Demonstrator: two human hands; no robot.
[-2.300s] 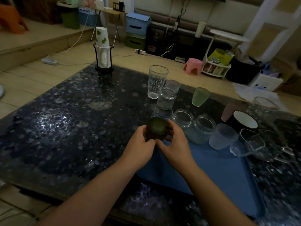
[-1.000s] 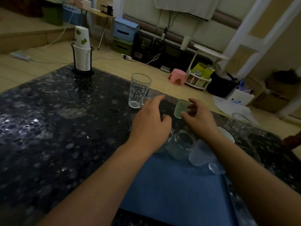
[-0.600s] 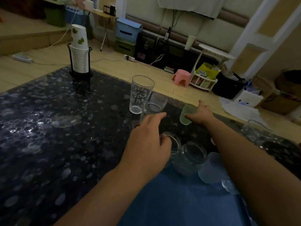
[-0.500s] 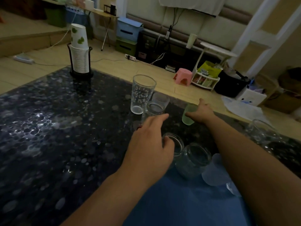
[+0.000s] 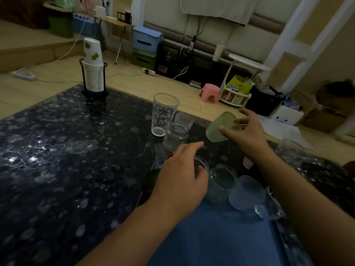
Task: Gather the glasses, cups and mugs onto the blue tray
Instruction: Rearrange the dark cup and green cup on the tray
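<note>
Green frosted cup, tilted, lifted clear of the dark pebbled table.
Right hand grips it by thumb and fingers; left hand hovers loosely spread, grasping nothing, over clear jars at blue tray far edge. Tall printed glass stands beyond.

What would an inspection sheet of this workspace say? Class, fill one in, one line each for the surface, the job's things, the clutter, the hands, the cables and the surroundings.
Surface: dark pebble-patterned table, glossy.
Job's things: blue tray at near edge; two jars and a frosted cup at its far end; tall printed glass and small jar on the table beyond it.
Clutter: paper cup stack in a black holder at the far corner.
Hands: right hand holds the green cup, tilted, off the table; left hand hovers over a jar, open.
Cables: power strip and cords on the floor.
Surroundings: pink stool, storage boxes, white side table.
</note>
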